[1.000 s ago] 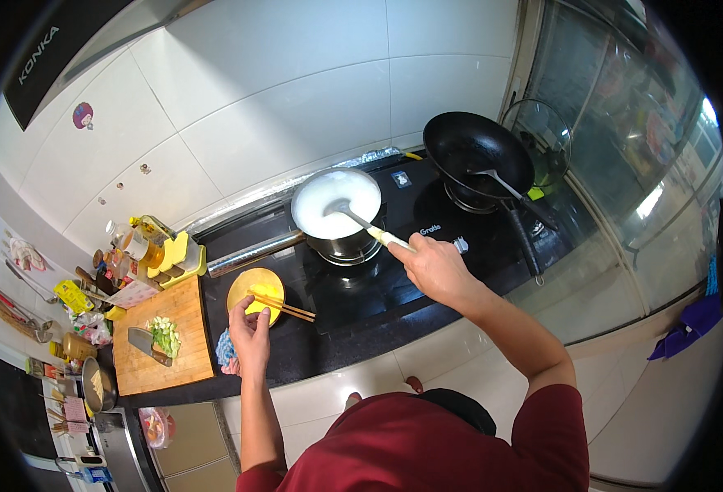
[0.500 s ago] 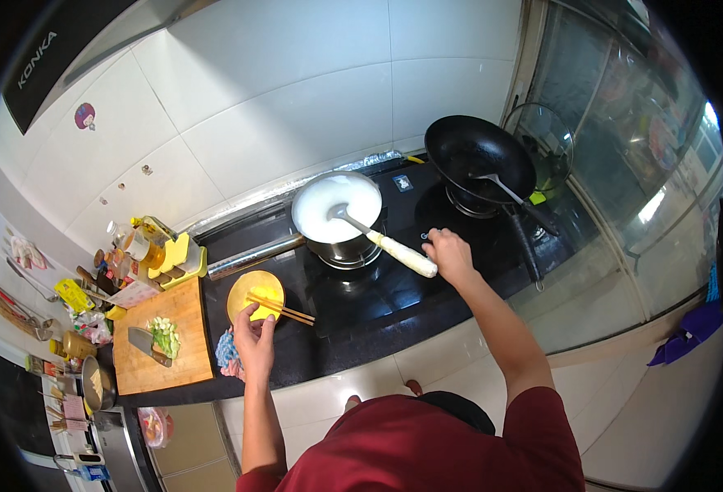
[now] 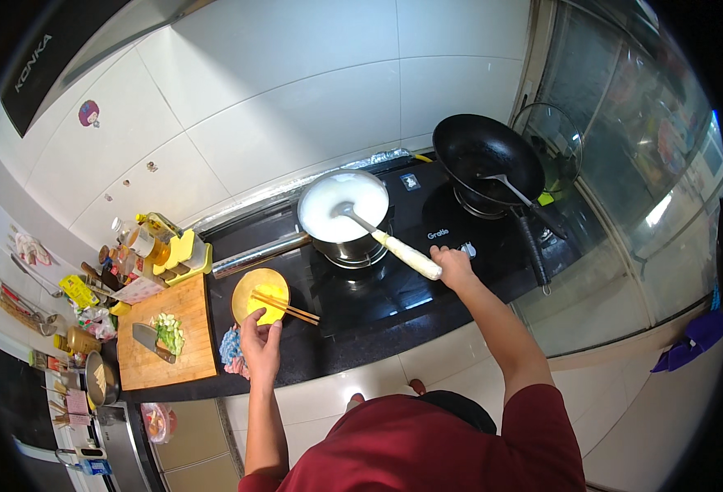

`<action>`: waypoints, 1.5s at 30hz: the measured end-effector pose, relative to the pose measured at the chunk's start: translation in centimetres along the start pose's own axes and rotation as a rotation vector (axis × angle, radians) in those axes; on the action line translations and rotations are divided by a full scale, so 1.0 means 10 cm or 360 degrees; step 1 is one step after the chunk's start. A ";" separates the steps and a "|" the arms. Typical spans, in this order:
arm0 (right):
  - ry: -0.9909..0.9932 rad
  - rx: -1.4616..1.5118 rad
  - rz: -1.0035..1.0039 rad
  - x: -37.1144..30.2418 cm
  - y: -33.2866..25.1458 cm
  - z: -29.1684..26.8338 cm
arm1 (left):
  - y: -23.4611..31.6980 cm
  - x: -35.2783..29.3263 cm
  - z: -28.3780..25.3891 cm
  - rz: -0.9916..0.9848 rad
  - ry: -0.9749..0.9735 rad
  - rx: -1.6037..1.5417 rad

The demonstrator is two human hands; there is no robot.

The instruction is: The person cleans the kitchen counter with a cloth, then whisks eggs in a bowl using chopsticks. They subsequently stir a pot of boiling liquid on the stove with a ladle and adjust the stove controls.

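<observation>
A saucepan [image 3: 307, 241] of white, milky liquid stands on the left burner. A metal ladle or spatula with a pale handle [image 3: 408, 253] rests in it. My right hand [image 3: 456, 267] is just right of that handle's end, over the stove's front, beside a small silvery knob [image 3: 470, 248]. Its fingers are loosely bent with nothing visible in them. My left hand [image 3: 261, 348] is at the near rim of a yellow bowl [image 3: 239, 298]. Its thumb and fingers are apart, and I cannot tell whether they touch the rim. Chopsticks [image 3: 300, 313] lie across the bowl, over yellow contents.
A black wok [image 3: 476, 143] with a spatula [image 3: 507, 188] sits on the right burner, by a glass lid [image 3: 569, 139]. Left are a cutting board [image 3: 193, 340], a knife [image 3: 148, 339], chopped greens [image 3: 167, 333], bottles [image 3: 143, 243] and a yellow seasoning box [image 3: 188, 252]. A cloth [image 3: 231, 348] lies near the bowl.
My right hand has shifted slightly down, and the knob beside it now shows. My left hand has drawn back slightly at the bowl. The whole view has shifted a little.
</observation>
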State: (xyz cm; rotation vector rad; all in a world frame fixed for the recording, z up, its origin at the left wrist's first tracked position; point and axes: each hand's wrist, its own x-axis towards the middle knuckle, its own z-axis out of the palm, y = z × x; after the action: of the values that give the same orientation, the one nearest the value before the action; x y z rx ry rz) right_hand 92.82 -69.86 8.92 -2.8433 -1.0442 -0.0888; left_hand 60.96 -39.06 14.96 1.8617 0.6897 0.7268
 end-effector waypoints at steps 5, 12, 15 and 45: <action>0.0064 0.0034 -0.0080 0.01 0.04 0.11 | -0.01 0.02 0.09 0.0010 -0.0025 -0.0026; 0.0110 0.0086 -0.0090 0.00 0.04 0.10 | 0.08 0.02 0.15 0.0009 -0.0088 -0.0045; 0.0149 0.0094 -0.0112 0.01 0.06 0.15 | 0.09 0.01 0.15 0.0008 -0.0084 -0.0045; 0.0554 0.0308 0.0336 -1.06 -0.74 -0.12 | -0.02 -0.54 0.43 0.0477 -0.0555 0.0064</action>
State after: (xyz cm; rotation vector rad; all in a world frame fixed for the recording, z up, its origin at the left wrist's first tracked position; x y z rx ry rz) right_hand 79.91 -71.18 9.79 -2.6148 -0.6424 -0.4214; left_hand 60.53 -45.42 12.35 2.0856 0.2053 0.5548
